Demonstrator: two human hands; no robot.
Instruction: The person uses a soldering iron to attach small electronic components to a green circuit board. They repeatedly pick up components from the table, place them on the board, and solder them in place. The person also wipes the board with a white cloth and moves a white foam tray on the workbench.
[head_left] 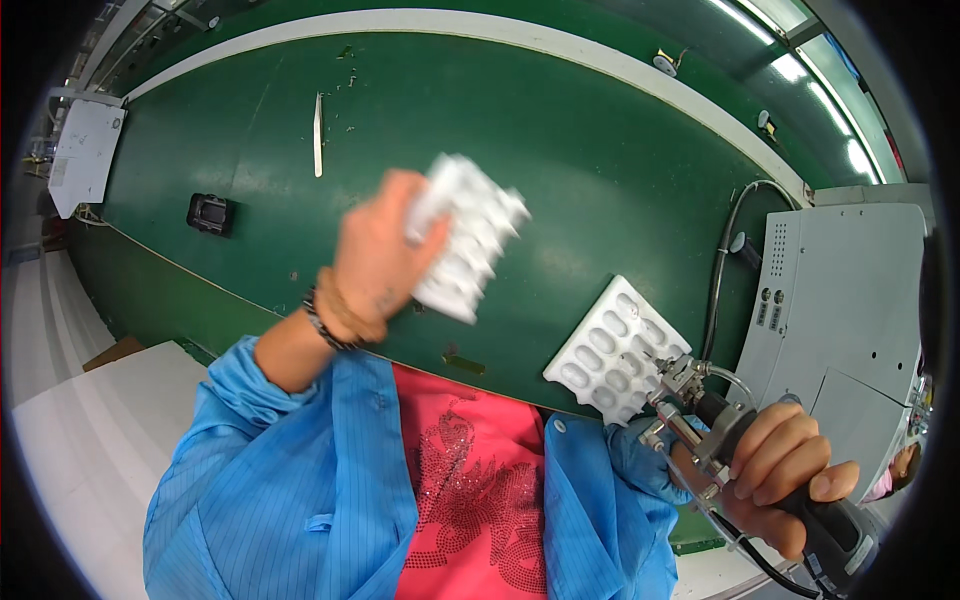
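Observation:
My left hand (390, 245) is closed on the edge of a white moulded tray (468, 240), which is tilted and smeared by motion over the green table. Its fingers are partly hidden by the tray. At the right, my right hand (790, 465) wraps round the black handle of a gun-shaped tool (715, 425) with metal fittings and a cable or hose. The tool's metal front end overlaps the near right edge of a second white tray (600, 350). That tray lies on the table with rows of oval pockets facing up; I cannot tell whether the tool touches it.
A grey-white machine cabinet (840, 290) stands at the right, with a thick dark hose (722, 250) beside it. A small black holder (210, 213) and a thin pale stick (318, 140) lie on the green table (560, 130). A white box (85, 155) is at the far left.

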